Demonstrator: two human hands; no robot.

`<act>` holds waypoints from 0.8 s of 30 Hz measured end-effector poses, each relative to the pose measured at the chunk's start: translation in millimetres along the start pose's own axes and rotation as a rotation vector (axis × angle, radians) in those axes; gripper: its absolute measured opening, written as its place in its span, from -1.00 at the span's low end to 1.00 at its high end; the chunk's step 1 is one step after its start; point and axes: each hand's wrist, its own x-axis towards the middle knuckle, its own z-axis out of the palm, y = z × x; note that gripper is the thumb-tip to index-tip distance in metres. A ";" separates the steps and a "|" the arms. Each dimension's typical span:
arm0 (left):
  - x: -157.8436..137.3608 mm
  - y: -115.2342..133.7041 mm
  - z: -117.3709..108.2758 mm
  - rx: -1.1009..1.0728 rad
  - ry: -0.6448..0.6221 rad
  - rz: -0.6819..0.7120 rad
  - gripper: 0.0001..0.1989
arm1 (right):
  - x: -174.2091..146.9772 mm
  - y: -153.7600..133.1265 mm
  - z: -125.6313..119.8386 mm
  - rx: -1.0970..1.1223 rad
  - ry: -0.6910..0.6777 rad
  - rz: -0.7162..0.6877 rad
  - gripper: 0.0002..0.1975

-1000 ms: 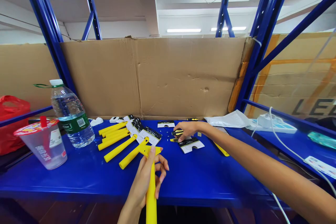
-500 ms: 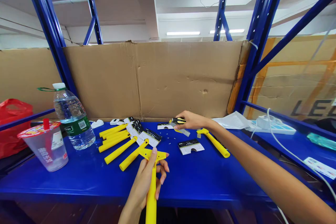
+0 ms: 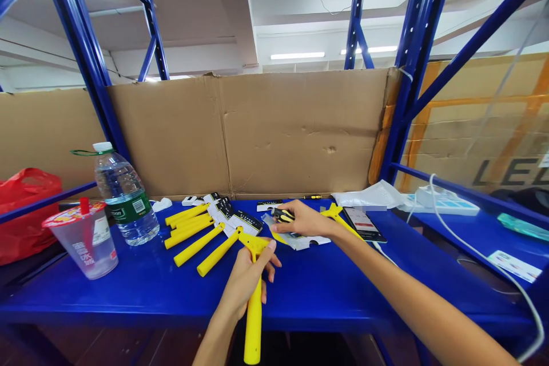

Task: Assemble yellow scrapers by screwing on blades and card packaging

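My left hand point(image 3: 253, 274) is wrapped around a yellow scraper handle point(image 3: 254, 320), its T-shaped head pointing up and away from me. In my right hand point(image 3: 302, 220) is a short black-and-yellow screwdriver point(image 3: 283, 215); its tip is hard to make out. Just below that hand lies a crumpled clear plastic bag point(image 3: 300, 244), partly over a black-and-white card. Several more yellow scraper handles point(image 3: 199, 249) are fanned out left of my hands, with black-and-white cards point(image 3: 244, 222) by their heads. Another yellow scraper point(image 3: 334, 213) lies behind my right forearm, partly hidden.
A water bottle point(image 3: 128, 206), a plastic cup with a red lid point(image 3: 83, 237) and a red bag point(image 3: 28, 211) stand at left. A phone point(image 3: 364, 224), white packaging point(image 3: 371, 195) and a power strip point(image 3: 450, 206) lie at right. Cardboard point(image 3: 274, 131) walls the back. Another black-and-yellow tool point(image 3: 312, 197) lies there.
My right hand has come nearer with the screwdriver, and the plastic bag now lies over the card in front. My left hand has risen slightly with the scraper handle. The view has shifted a little.
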 end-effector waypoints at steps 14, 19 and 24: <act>-5.6 0.5 -1.9 0.014 -0.023 0.084 -0.49 | -28.7 -3.0 36.3 0.108 0.059 0.098 -0.39; -8.5 1.8 -2.8 -0.080 -0.006 0.080 -0.45 | -42.8 -10.8 38.0 0.136 0.114 0.131 -0.42; -10.0 1.7 -3.6 -0.046 -0.034 0.066 -0.56 | -57.0 -16.6 35.3 0.111 0.096 0.152 -0.46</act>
